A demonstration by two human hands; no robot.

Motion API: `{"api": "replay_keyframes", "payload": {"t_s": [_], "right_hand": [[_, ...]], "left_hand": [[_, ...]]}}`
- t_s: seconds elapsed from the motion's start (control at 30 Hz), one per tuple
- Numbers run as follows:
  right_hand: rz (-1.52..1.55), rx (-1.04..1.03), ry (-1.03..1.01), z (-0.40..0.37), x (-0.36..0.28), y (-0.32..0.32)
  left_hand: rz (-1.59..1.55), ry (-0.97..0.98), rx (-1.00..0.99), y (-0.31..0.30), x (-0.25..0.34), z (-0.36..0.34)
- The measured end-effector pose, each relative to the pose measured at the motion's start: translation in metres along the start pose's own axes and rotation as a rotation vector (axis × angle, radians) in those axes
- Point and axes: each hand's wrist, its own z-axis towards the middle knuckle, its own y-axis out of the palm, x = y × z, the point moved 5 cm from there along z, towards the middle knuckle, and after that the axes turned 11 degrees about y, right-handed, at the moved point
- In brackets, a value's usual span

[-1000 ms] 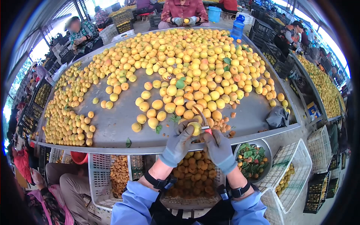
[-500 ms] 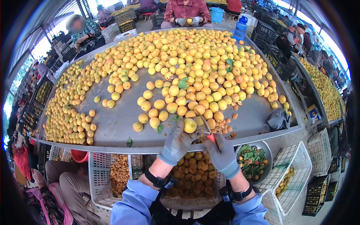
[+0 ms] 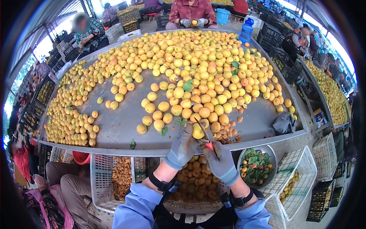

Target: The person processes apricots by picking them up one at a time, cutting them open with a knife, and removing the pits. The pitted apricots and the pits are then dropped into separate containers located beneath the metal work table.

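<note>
My left hand [image 3: 182, 149], in a grey glove, is closed round a yellow apricot [image 3: 197, 133] just over the table's near edge. In my gloved right hand [image 3: 222, 161] is a small curved knife [image 3: 209, 145] with a red handle. Its blade points up and away and lies across the right side of the apricot in this view. Small brown-orange fruit pieces [image 3: 225, 133] lie on the metal table [image 3: 118, 131] beyond the knife. A big heap of apricots [image 3: 183, 53] covers the table's far part, with loose ones close by my left hand.
Under the table edge are a crate of apricots [image 3: 196, 181], a white crate [image 3: 102, 183] with orange pieces, and a metal bowl [image 3: 273, 155] of leaves and fruit. A dark bag [image 3: 284, 123] and blue bottle [image 3: 246, 30] stand on the right. A person [image 3: 191, 13] sits opposite.
My right hand has moved left toward my left hand, bringing the knife blade from beside the apricot to across it. The apricot has shifted slightly right and down.
</note>
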Motion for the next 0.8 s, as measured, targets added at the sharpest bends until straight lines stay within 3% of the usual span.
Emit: {"api": "replay_keyframes", "payload": {"t_s": [0.53,0.7,0.77,0.8], "right_hand": [[-0.135,0.059,-0.134,0.006,0.005,-0.002],[-0.222,0.13,-0.179,0.006,0.005,0.002],[-0.391,0.25,-0.411,0.008,0.008,0.003],[-0.391,0.252,-0.41,0.012,0.012,0.003]], "left_hand": [[-0.05,-0.019,-0.011,-0.006,-0.008,-0.002],[0.041,0.057,-0.062,-0.002,-0.001,-0.003],[0.036,0.068,-0.065,-0.002,-0.002,-0.004],[0.033,0.08,-0.068,-0.002,-0.002,-0.005]]}}
